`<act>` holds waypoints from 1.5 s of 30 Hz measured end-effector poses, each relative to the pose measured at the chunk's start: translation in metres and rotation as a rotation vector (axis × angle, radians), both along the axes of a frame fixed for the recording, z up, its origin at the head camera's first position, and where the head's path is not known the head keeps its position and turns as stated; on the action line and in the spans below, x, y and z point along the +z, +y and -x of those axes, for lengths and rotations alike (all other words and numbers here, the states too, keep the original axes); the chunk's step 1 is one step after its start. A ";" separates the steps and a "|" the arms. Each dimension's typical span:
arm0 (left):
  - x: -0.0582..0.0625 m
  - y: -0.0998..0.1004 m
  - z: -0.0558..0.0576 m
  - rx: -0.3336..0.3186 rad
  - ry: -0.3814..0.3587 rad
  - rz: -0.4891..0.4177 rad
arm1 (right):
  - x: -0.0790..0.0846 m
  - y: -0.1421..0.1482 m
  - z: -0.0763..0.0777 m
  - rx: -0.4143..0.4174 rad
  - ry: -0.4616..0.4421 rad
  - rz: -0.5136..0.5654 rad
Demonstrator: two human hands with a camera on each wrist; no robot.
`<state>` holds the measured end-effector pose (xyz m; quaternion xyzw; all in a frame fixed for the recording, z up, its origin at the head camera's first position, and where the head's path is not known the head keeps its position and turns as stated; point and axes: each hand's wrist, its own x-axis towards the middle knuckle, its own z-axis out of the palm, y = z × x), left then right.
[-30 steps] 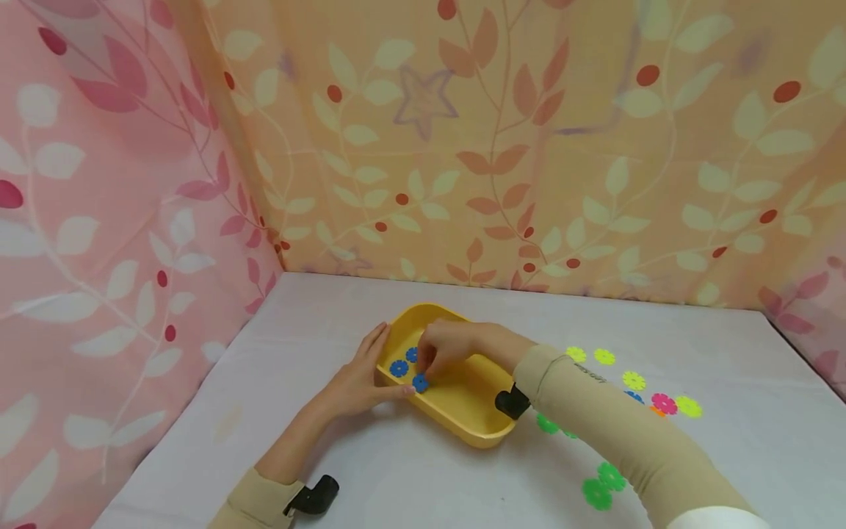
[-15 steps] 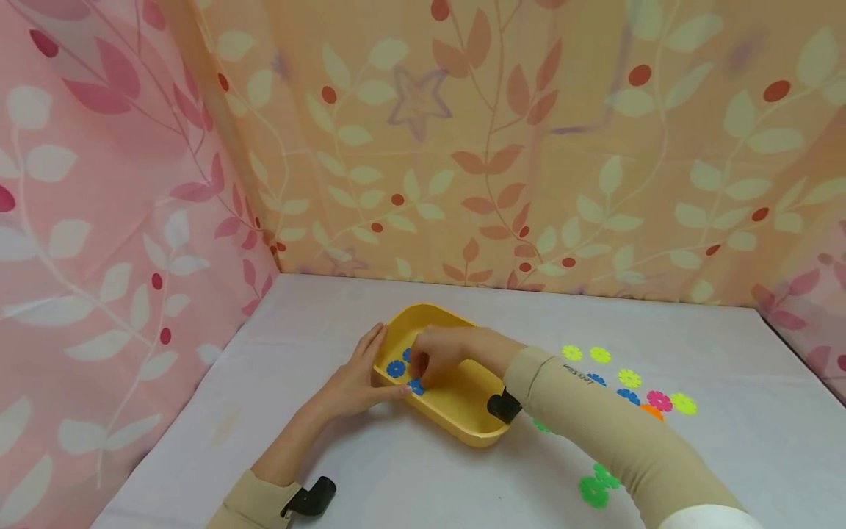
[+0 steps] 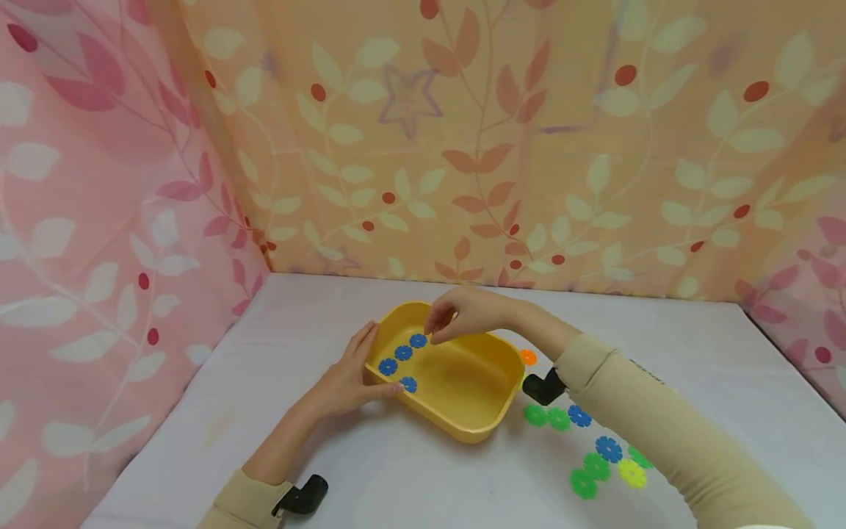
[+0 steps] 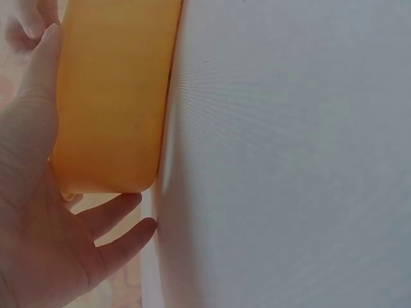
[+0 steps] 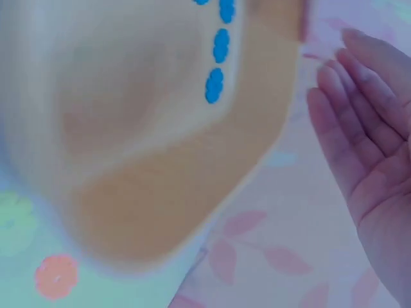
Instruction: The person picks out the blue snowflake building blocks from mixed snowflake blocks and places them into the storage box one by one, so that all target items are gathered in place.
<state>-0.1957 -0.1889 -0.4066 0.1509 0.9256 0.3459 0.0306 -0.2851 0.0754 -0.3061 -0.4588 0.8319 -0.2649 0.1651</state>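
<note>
A yellow plastic tub stands on the white table. In the head view, my left hand holds its left corner, with the thumb on the near rim and the fingers along the end wall. The left wrist view shows that thumb against the tub wall. Inside, blue flower-shaped discs form a row of three, and another blue disc lies near the thumb. My right hand hovers over the far rim, fingers loosely bent. The right wrist view shows nothing in that hand.
Several loose discs lie right of the tub: green discs, blue discs, a yellow disc and an orange disc. The right sleeve covers part of that area. A patterned curtain hangs behind the table.
My right hand has risen from the blue discs inside the tub toward the far rim, uncovering a row of three. My left hand keeps its place on the tub. The head view has shifted slightly.
</note>
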 end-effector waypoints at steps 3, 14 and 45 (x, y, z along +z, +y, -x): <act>0.000 -0.002 0.000 -0.002 0.016 0.002 | 0.005 0.025 -0.007 -0.082 -0.013 0.100; 0.002 -0.006 -0.002 -0.003 0.030 0.003 | -0.038 0.129 -0.046 -0.384 -0.161 0.201; 0.000 0.003 0.001 0.005 0.010 -0.021 | -0.102 0.231 -0.091 -0.321 0.035 0.135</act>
